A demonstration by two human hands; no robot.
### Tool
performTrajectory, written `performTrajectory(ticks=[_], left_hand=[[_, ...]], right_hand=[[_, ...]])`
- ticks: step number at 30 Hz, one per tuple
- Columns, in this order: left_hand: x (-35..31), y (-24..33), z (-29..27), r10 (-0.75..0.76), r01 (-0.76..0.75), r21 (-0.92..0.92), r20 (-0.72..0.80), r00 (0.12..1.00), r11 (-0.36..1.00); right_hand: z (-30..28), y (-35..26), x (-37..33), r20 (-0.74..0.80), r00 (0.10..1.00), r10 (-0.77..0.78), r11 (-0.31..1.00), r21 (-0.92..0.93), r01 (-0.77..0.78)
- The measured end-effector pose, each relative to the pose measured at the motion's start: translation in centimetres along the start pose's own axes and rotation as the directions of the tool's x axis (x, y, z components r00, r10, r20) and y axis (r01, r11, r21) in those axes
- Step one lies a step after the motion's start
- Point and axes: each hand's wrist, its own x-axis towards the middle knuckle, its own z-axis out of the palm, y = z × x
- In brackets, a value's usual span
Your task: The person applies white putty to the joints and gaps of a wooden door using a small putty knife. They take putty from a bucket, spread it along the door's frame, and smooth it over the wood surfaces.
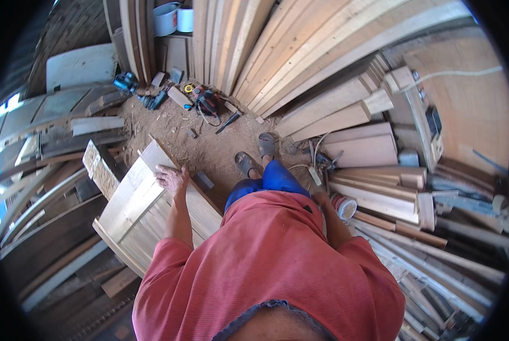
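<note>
So the left hand (173, 179) is laid on a wooden panel (128, 199), fingers a bit spread over the face right by its edge. Can't tell if it's really clamped on or just steadying the thing. The panel runs from under that hand back and to its left. Right hand (321, 199) is down by the hip, mostly hidden, so no clue whether it's holding anything; a tub (343, 207) sits just beside it, on its right.

My worry: if the panel is leaning and that left hand is all that's steadying it, a slack grip could let it tip or slide. A small block (203, 181) just right of the left hand might catch the panel's edge if it swings that way.

Just ahead of the right hand there's a white cable (321, 142), an easy snag for feet in open sandals (244, 163).

Further out, ahead of the left hand, a red and black power tool (208, 103) sits in the sawdust. Stepping back there without looking could mean a stumble. Way beyond both hands, tall boards (305, 45) are stacked; a hard knock might shift them.
</note>
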Motion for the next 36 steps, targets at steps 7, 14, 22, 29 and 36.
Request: performTrajectory(ticks=[7, 14, 22, 29, 36], left_hand=[[0.3, 0.1, 1.3, -0.052, 0.056, 0.055, -0.074, 0.996, 0.997], [0.1, 0.8, 1.3, -0.033, 0.041, 0.071, -0.113, 0.993, 0.997], [-0.1, 0.7, 1.8, -0.049, 0.06, 0.071, -0.155, 0.987, 0.996], [-2.5, 0.8, 2.6, 0.016, 0.007, 0.136, -0.168, 0.986, 0.991], [-2.9, 0.0, 4.2, 0.031, 0.019, 0.159, -0.302, 0.953, 0.987]], right_hand=[[7.5, -3.4, -3.0, -0.118, 0.986, 0.113, 0.937, 0.342, -0.066], [-0.1, -4.9, -1.7, 0.005, 0.897, 0.442, 0.627, 0.714, -0.313], [-11.3, -6.0, -1.4, -0.023, 0.835, 0.55, 0.379, 0.898, -0.225], [-9.1, 0.1, 5.4, -0.121, 0.919, 0.376, 0.736, 0.641, -0.217], [-8.7, 4.1, 17.1, -0.045, 0.973, 0.228, 0.877, 0.443, -0.185]])
